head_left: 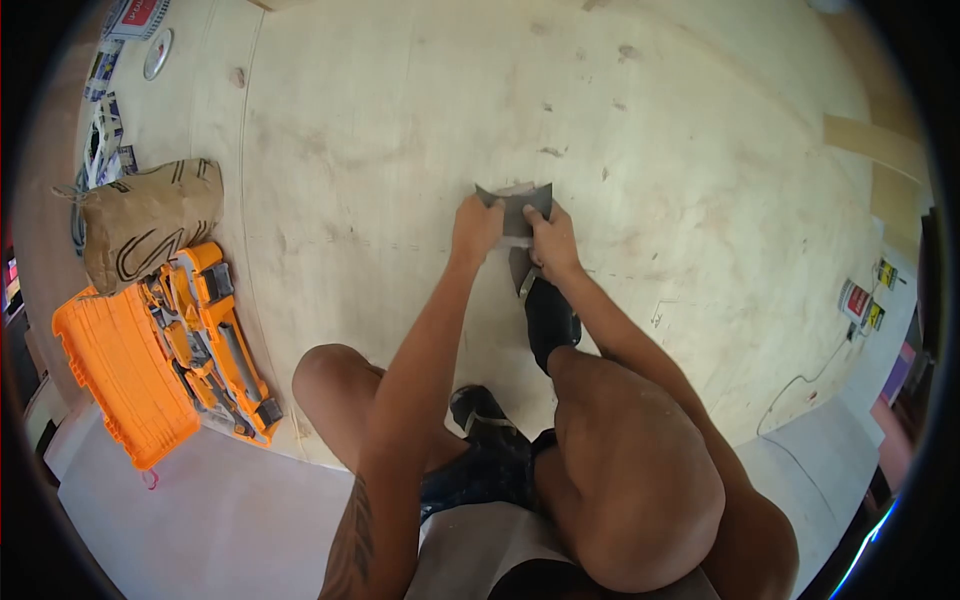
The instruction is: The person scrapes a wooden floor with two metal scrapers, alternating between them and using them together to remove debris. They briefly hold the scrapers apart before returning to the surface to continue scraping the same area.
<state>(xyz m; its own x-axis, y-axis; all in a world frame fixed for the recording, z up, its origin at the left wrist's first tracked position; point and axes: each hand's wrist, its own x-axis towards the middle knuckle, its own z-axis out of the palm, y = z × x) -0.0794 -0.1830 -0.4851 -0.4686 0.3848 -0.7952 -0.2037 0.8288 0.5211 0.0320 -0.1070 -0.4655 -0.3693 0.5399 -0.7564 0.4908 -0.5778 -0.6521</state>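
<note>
Both of my hands grip a dark grey sheet of sandpaper [515, 218] by its two sides, in the upper middle of the view. My left hand [480, 228] is closed on its left side, thumb on top. On the opposite side, my right hand [553, 238] pinches it, with the thumb over the face. The sheet's upper corners curl up, and a paler brownish piece [516, 189] shows along its far edge. Beneath lies the pale plywood surface [380, 150]. A dark shoe [548, 310] stands just below my right hand.
At left lies an open orange tool case [130, 375] with orange-and-black tools [215, 330]. A brown paper bag [150, 220] sits above it. A round metal lid [158, 54] lies at the far left. At right are small containers [858, 300] and a thin cable [790, 390].
</note>
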